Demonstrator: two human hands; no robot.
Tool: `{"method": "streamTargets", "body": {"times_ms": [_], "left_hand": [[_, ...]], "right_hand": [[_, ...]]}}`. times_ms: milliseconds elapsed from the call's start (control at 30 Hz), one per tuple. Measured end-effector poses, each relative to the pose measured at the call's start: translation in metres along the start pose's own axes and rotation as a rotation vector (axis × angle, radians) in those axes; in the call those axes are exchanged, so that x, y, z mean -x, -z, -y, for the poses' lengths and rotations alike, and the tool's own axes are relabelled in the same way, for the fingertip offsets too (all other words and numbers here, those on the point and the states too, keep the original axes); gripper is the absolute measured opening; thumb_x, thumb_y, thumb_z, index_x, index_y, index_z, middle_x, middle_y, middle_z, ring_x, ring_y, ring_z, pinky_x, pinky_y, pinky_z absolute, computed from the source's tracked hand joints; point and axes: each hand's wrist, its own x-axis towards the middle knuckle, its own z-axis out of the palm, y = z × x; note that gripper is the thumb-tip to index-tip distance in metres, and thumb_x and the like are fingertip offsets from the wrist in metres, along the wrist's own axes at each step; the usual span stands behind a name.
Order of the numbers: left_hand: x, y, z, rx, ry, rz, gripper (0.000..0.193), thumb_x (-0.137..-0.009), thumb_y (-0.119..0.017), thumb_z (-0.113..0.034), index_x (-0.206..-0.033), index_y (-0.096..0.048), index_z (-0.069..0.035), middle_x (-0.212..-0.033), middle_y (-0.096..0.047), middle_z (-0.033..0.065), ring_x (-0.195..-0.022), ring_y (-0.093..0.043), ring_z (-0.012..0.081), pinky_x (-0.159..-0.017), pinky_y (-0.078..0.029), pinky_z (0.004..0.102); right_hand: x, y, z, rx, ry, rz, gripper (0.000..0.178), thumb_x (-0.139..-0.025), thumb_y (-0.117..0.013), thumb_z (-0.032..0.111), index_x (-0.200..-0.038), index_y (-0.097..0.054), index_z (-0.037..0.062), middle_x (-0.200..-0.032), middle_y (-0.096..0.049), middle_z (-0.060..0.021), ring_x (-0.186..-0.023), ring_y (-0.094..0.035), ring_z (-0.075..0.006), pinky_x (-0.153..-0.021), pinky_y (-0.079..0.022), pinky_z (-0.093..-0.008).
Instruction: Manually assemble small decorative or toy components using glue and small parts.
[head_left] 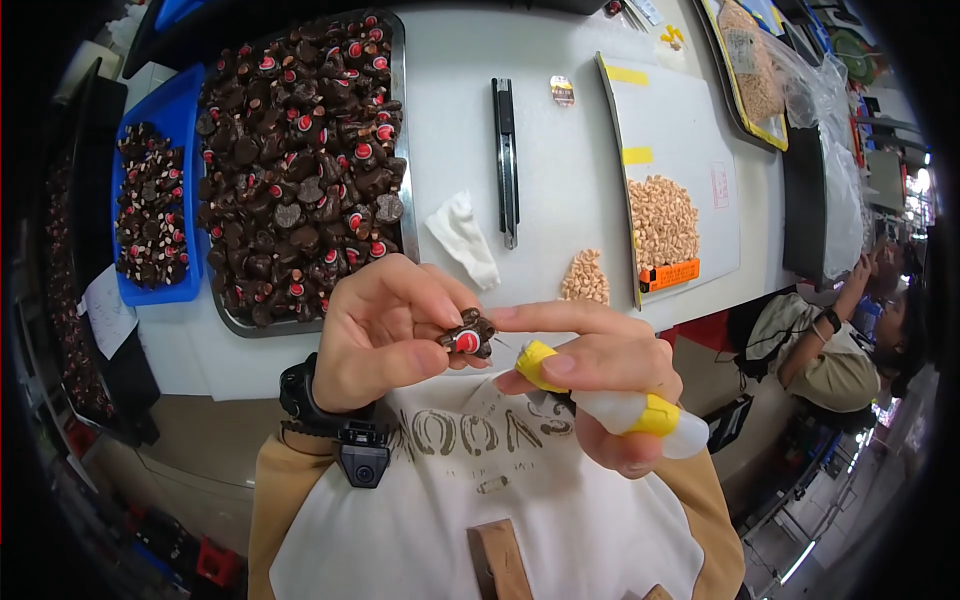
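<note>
Between the thumb and fingers of my left hand (372, 330) is a small dark brown bear-shaped figurine (468, 338) with a red patch on its front. My right hand (625, 370) grips a translucent squeeze bottle (685, 434) wrapped with yellow tape. A thin needle tip on the bottle points toward the figurine, just to its right; whether it touches cannot be made out. The right forefinger reaches out close to the figurine's upper edge. Both hands are held over the table's near edge, in front of my apron (480, 540).
Left: a metal tray (409, 225) heaped with dark brown figurines, beside a blue tray (160, 295) of more. Middle: a utility knife (506, 160), white cloth (464, 240) and beige pieces (586, 278). Right: a white board (690, 120) carrying beige pieces; another person (825, 365) sits beyond.
</note>
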Motion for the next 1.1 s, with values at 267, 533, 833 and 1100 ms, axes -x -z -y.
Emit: {"method": "streamTargets", "body": {"times_ms": [267,533,833,1100], "left_hand": [[0.001,0.002,0.000,-0.034,-0.011,0.032,0.023,-0.078,-0.061,0.002,-0.099,-0.051,0.000,-0.101,-0.058,0.0185,-0.089,-0.063,0.0216,-0.081,-0.053,0.0331],[0.000,0.002,-0.001,-0.024,-0.014,0.026,0.023,-0.079,-0.061,0.002,-0.099,-0.051,0.000,-0.102,-0.057,0.0184,-0.090,-0.063,0.0216,-0.081,-0.053,0.0330],[0.001,0.002,0.000,-0.062,-0.027,-0.004,0.022,-0.079,-0.061,0.000,-0.098,-0.050,-0.001,-0.102,-0.058,0.0184,-0.089,-0.064,0.0214,-0.081,-0.053,0.0327],[-0.001,0.006,0.004,-0.085,-0.084,-0.007,0.024,-0.076,-0.060,0.001,-0.097,-0.050,-0.002,-0.100,-0.057,0.0183,-0.084,-0.063,0.0216,-0.076,-0.052,0.0316]], "right_hand": [[0.002,-0.002,0.003,0.020,-0.051,-0.020,0.055,-0.093,-0.041,0.046,-0.097,-0.058,-0.0064,-0.075,-0.066,-0.0175,-0.090,-0.064,-0.0406,-0.064,-0.053,-0.0387],[0.002,-0.003,0.000,0.005,-0.028,-0.049,0.056,-0.093,-0.040,0.047,-0.095,-0.059,-0.0062,-0.076,-0.066,-0.0181,-0.089,-0.064,-0.0410,-0.059,-0.053,-0.0365],[-0.001,0.001,-0.005,0.025,0.097,0.010,0.059,-0.093,-0.038,0.048,-0.092,-0.062,-0.0065,-0.072,-0.066,-0.0149,-0.089,-0.064,-0.0427,-0.053,-0.051,-0.0337],[-0.008,0.013,-0.007,0.094,0.231,0.140,0.049,-0.093,-0.045,0.043,-0.094,-0.058,-0.0048,-0.070,-0.065,-0.0155,-0.087,-0.065,-0.0420,-0.057,-0.053,-0.0391]]}}
